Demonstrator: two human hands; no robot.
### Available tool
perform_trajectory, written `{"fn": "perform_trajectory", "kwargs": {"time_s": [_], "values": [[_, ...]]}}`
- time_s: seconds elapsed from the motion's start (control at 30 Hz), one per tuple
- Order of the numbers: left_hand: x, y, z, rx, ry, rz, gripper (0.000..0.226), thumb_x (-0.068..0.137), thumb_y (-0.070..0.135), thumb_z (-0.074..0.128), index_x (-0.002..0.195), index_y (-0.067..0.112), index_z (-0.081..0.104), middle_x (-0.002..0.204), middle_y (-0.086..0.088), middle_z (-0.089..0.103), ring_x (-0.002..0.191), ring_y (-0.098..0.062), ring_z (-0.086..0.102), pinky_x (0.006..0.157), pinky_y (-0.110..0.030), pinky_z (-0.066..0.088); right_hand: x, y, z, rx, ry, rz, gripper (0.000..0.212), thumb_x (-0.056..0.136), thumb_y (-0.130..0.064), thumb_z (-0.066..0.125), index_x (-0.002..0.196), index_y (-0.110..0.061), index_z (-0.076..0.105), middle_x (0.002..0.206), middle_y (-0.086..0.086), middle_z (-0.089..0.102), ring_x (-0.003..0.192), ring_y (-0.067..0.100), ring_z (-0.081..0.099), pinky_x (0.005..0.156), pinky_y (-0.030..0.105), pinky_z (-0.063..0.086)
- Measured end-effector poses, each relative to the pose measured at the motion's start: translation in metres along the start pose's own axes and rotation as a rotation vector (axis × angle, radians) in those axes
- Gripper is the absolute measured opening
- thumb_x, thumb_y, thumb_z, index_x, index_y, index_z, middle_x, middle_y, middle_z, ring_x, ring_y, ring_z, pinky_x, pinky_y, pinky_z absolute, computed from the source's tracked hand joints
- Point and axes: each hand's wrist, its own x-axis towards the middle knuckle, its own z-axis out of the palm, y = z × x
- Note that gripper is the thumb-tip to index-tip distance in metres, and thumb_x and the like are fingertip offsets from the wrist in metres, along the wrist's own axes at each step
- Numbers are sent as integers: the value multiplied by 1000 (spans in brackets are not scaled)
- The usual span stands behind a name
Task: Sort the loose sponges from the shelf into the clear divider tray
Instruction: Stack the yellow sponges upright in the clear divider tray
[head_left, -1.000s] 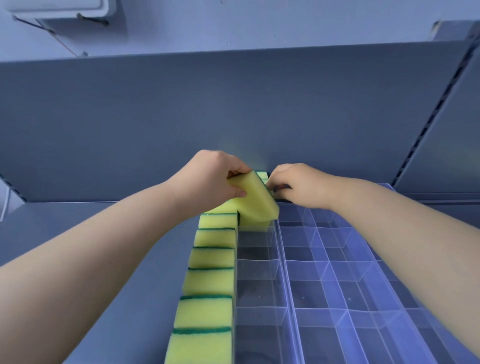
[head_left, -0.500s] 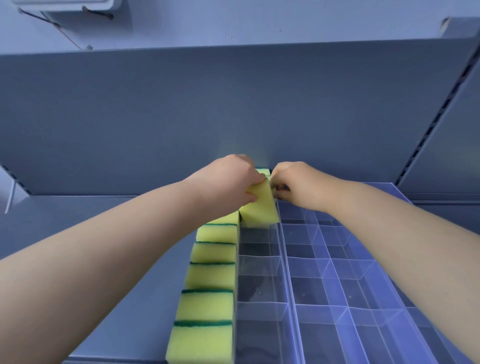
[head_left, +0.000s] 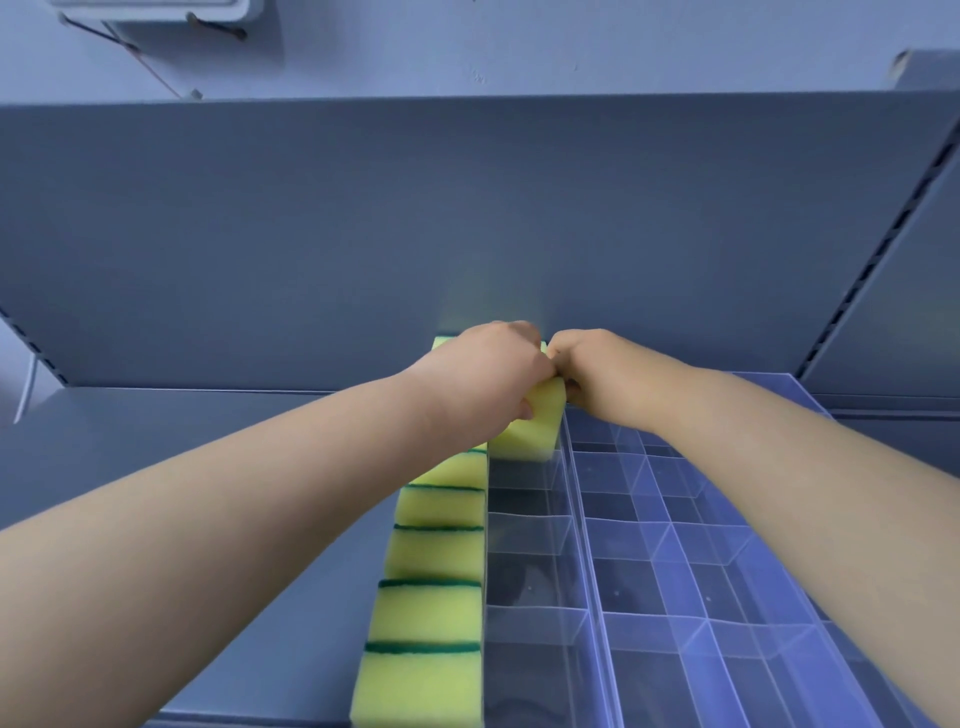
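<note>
My left hand (head_left: 485, 371) grips a yellow sponge (head_left: 535, 428) that stands upright in the far compartment of the clear divider tray's (head_left: 587, 561) left column. My right hand (head_left: 597, 371) is beside it at the tray's far end, fingers curled down by the sponge's right edge; what they hold is hidden. A row of several yellow sponges with green scouring edges (head_left: 434, 551) lies on the shelf along the tray's left wall.
The grey shelf board (head_left: 197, 447) extends to the left of the sponge row. A grey back panel (head_left: 467, 234) rises right behind the hands. A slotted upright (head_left: 883, 249) runs at the right. The tray's other compartments hold nothing.
The tilted sponge has been turned upright and pushed down into the far compartment by my left hand. Both hands have moved slightly farther back and closer together.
</note>
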Motion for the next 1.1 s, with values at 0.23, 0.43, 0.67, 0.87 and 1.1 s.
{"fn": "perform_trajectory", "kwargs": {"time_s": [0.23, 0.43, 0.67, 0.87, 1.1], "values": [[-2, 0, 8, -57, -42, 11, 32, 92, 30, 55, 119, 12, 58, 121, -5, 52, 108, -23, 51, 87, -32, 39, -5, 2, -7, 40, 19, -84, 25, 85, -3, 53, 101, -13, 70, 98, 6, 61, 92, 24, 56, 82, 33, 44], [-5, -11, 23, -31, -80, 36, 21, 96, 22, 44, 79, 11, 49, 78, -1, 49, 94, -24, 50, 77, -36, 44, -7, 10, -1, 133, 54, -88, 27, 88, -3, 54, 108, -13, 68, 110, 3, 63, 104, 20, 55, 93, 30, 42], [-4, -15, 38, -105, -44, 53, 25, 92, 13, 37, 100, 12, 61, 88, -7, 58, 86, -26, 52, 74, -40, 48, -15, 9, 4, 136, 65, -86, 34, 92, -3, 43, 113, -15, 66, 119, 1, 62, 113, 18, 53, 97, 34, 41], [-13, -16, 41, -220, 68, 57, 47, 90, 39, 27, 109, 17, 64, 108, -1, 64, 105, -20, 52, 83, -39, 48, -25, 0, 3, 55, 44, -103, 33, 96, -15, 38, 119, -22, 61, 119, -5, 61, 113, 16, 48, 92, 38, 43], [-42, -7, 23, -176, 144, -3, 35, 96, 38, 40, 129, 38, 49, 125, 13, 54, 117, -11, 46, 85, -34, 47, -62, -33, -20, 51, 109, -2, 30, 96, -30, 41, 122, -29, 58, 127, -13, 55, 119, 9, 46, 95, 37, 43]]}}
